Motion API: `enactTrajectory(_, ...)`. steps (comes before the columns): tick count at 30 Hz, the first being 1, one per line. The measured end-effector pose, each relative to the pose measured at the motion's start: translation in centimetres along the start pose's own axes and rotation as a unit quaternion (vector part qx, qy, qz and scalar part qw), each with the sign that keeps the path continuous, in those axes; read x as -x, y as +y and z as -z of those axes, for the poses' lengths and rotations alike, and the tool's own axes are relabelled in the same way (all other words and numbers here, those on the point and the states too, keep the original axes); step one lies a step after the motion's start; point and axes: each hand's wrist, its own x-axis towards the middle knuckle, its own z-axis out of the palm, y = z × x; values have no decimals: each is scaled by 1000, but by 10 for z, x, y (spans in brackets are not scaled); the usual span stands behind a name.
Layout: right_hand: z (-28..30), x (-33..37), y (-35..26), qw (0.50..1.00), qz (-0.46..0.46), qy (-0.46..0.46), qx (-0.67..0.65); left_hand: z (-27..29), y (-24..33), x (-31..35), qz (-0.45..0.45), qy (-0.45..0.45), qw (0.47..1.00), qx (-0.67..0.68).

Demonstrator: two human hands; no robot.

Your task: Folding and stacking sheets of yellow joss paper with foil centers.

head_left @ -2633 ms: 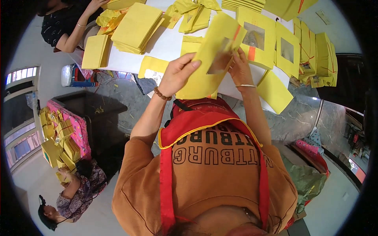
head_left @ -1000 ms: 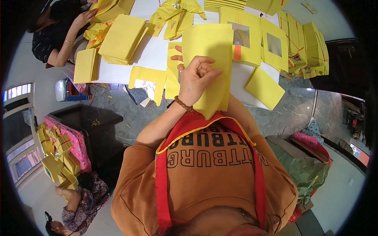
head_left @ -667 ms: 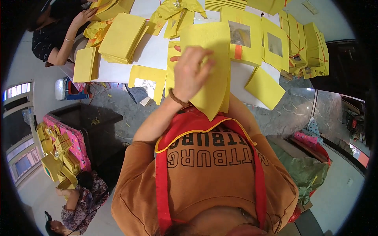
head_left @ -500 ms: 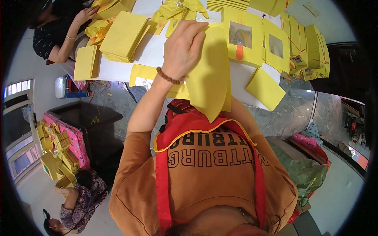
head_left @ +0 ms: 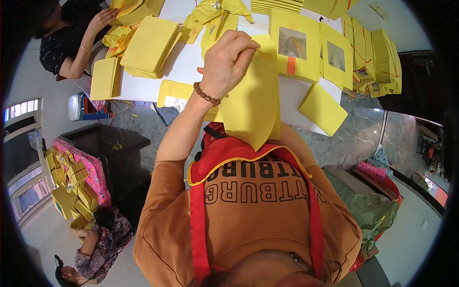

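My left hand [head_left: 230, 62], a beaded bracelet on its wrist, is closed in a pinch at the upper edge of a large yellow paper sheet [head_left: 251, 95]. The sheet hangs in front of my red apron [head_left: 244, 153], its lower corner curling toward me. Another yellow layer shows along its right side. My right forearm [head_left: 291, 137] passes behind the sheet, which hides my right hand. Just right of the sheet stands a thick yellow paper stack [head_left: 301, 62] with a silvery square and an orange strip on top. A flat yellow piece [head_left: 177, 92] lies near the table edge.
Yellow paper stacks [head_left: 148, 45] and crumpled yellow wrapping [head_left: 210, 14] lie on the white table [head_left: 291, 100]. Bundles tied with red string [head_left: 363, 52] stand at the right. A co-worker's hand [head_left: 103, 18] touches yellow paper at far left; another person [head_left: 103, 239] works lower left.
My left hand has come down slightly toward me, its thumb now sticking out to the left. The sheet's upper edge has dropped with it, and its lower part bends differently.
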Motion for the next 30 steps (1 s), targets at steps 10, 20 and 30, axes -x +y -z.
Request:
enactTrajectory(10,6,-8,-6,1000,-15,-8,-14,2,-10,8,126,-87,977,150)
enactTrajectory(20,9,-12,-9,999,-24,-17,-25,10,-5,-12,100,-157,982,14)
enactTrajectory(30,7,-23,-6,999,-33,-26,-33,19,-5,-15,152,-172,972,55)
